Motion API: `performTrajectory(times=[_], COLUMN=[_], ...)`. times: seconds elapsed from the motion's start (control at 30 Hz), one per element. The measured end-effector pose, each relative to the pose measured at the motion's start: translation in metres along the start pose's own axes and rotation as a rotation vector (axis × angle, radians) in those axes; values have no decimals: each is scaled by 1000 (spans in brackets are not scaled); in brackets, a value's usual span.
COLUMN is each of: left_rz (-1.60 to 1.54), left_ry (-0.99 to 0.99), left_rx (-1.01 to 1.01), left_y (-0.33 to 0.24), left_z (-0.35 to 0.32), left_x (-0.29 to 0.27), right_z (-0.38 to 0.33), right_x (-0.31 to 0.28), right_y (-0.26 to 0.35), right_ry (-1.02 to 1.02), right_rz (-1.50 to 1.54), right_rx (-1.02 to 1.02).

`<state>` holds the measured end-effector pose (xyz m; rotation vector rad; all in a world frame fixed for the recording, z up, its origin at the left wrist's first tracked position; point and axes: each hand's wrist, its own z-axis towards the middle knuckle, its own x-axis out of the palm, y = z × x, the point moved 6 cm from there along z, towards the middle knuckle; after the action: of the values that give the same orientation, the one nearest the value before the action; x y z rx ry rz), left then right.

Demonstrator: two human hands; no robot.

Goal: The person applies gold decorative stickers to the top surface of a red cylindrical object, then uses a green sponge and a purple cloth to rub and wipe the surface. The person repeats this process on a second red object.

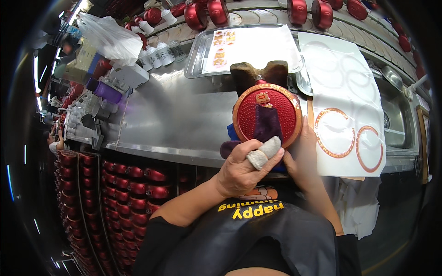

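Observation:
In front of me a round red pan (246, 106) shows its dotted underside. A copper-coloured ring decal (236, 114) runs round its edge, and a small gold emblem (263, 97) sits in its upper part. My left hand (241, 169) is closed on a dark purple cloth (267, 122), which lies against the pan just under the emblem. Pale fabric (264, 152) wraps one of that hand's fingers. Somewhat blurred, my right hand (301, 154) grips the pan's lower right edge. Behind the pan stands a dark two-lobed support (275, 71).
A white sheet with ring decals (346, 115) lies to the right, beside a sink (398, 122). A metal tray (195, 64) holds a sheet of small decals (248, 50). Red pans (195, 17) line slatted racks at the back; more pans (133, 188) are stacked lower left.

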<state>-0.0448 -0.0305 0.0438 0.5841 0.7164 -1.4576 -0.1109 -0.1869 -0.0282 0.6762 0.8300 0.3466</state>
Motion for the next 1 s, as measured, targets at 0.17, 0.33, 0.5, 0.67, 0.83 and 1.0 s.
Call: performTrajectory(times=[0.17, 0.33, 0.5, 0.67, 0.83, 1.0], left_rz=[-106, -168, -216, -91, -101, -147], left_ry=[184, 222, 47, 25, 39, 57], left_rx=[144, 98, -130, -198, -75, -150], left_y=[-1, 64, 115, 85, 62, 74], left_z=[59, 115, 85, 46, 70, 66], left_x=[21, 38, 4, -10, 14, -6], right_z=[0, 3, 10, 8, 6, 7], right_x=[1, 1, -3, 3, 3, 1], right_y=[0, 4, 9, 6, 6, 8], right_ry=[-38, 72, 50, 78, 75, 77], right_rz=[29, 23, 92, 60, 7, 14], right_rx=[-54, 15, -1, 10, -4, -29])
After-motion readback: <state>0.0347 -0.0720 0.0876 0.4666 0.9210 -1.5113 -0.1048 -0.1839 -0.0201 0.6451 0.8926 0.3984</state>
